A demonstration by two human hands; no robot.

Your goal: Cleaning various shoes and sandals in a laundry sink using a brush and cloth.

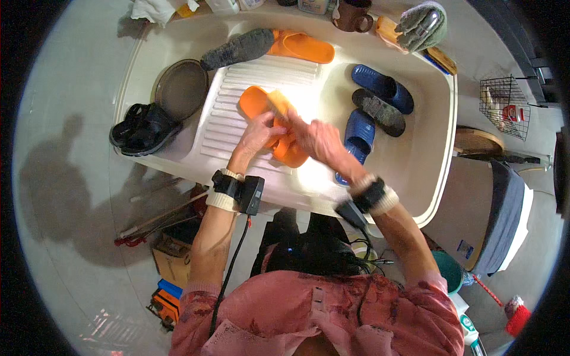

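An orange slipper [291, 153] lies over the ribbed washboard [222, 129] of a white laundry sink. My left hand [258, 133] grips it at its middle. In my right hand [316, 138] is a yellow-orange brush [279, 103], held against the slipper; the side touching it is hidden. Another orange slipper [307, 46] and a dark insole or sole [240, 48] lie at the sink's back. To the right, in the basin, are blue slippers [360, 129] and a dark, worn-looking sole [379, 111].
Black sandals [144, 129] and a round brown lid or dish [181, 89] occupy the sink's left side. Along the back rim stand a brown mug [352, 15], a green cloth [423, 26] and a scrubbing brush [440, 61]. A wire basket [505, 107] hangs at right.
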